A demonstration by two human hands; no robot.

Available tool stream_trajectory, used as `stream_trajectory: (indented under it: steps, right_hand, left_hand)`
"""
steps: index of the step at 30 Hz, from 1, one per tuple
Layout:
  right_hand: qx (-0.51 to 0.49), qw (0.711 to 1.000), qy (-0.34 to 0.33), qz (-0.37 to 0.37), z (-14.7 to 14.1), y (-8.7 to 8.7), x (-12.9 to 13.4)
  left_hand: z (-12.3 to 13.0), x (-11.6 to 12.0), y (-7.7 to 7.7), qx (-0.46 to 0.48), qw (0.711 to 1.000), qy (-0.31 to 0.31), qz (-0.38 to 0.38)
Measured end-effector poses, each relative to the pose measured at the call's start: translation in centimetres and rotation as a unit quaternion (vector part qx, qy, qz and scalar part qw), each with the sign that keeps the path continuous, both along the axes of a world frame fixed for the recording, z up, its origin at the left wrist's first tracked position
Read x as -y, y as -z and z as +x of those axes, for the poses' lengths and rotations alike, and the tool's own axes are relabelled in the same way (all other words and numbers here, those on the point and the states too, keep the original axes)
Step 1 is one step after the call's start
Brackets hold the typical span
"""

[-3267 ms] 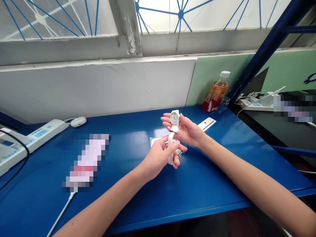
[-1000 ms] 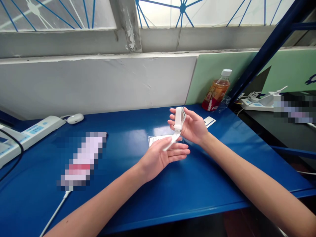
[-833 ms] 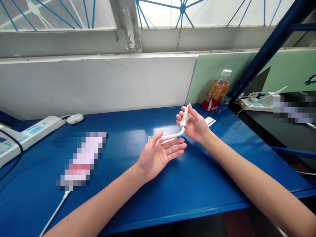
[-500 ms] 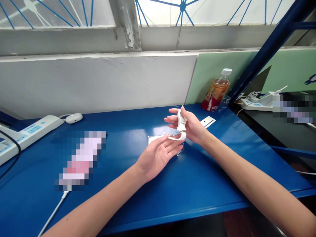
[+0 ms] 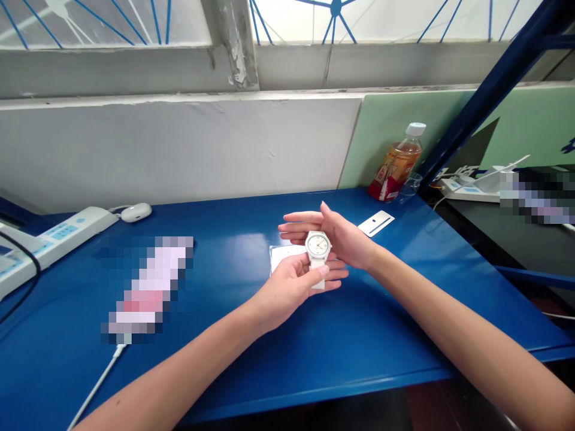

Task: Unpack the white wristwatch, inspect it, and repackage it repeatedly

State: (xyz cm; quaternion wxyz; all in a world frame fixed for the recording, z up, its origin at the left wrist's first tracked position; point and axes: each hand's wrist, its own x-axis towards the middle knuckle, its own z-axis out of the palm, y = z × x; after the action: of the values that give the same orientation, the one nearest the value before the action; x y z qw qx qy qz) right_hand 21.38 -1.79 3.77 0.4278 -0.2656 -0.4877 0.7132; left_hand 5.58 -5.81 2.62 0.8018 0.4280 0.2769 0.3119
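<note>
A white wristwatch (image 5: 318, 244) with a round, pale dial faces up above the blue desk. My left hand (image 5: 290, 281) holds its strap, the thumb lying across the lower part and the fingers beneath. Just behind and beside the watch is my right hand (image 5: 339, 236), its fingers stretched out to the left and the thumb raised. Whether the right palm touches the watch case I cannot tell. Partly hidden behind my left hand, a clear packet with a white sheet (image 5: 279, 256) lies on the desk. To the right lies a white card (image 5: 376, 223) with a dark slot.
A bottle of amber drink (image 5: 398, 161) stands at the back right by a blue post. On the left are a blurred phone (image 5: 153, 284) on a white cable, a power strip (image 5: 58, 239) and a white mouse-shaped device (image 5: 136, 212). The blue desk (image 5: 233, 353) meets a wall behind.
The watch has turned from side-on to dial up and come lower. My left hand has closed on the strap with its thumb on top; my right hand has let go and opened flat.
</note>
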Motion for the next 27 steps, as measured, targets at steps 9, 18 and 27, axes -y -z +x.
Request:
stream_trajectory:
  steps: [9, 18, 27]
  right_hand:
    - [-0.078, 0.994, -0.062, -0.048, 1.0, -1.3, 0.1]
    - [-0.121, 0.991, -0.039, -0.049, 0.7, -1.1, 0.1]
    - [-0.086, 0.992, -0.068, -0.061, 0.9, -0.7, -0.1]
  left_hand:
    - [0.2, 0.0, 0.0, -0.045, 0.998, -0.029, -0.038]
    - [0.2, 0.3, -0.2, -0.065, 0.997, -0.015, -0.042]
    - [-0.2, -0.5, 0.4, -0.073, 0.997, -0.013, -0.016]
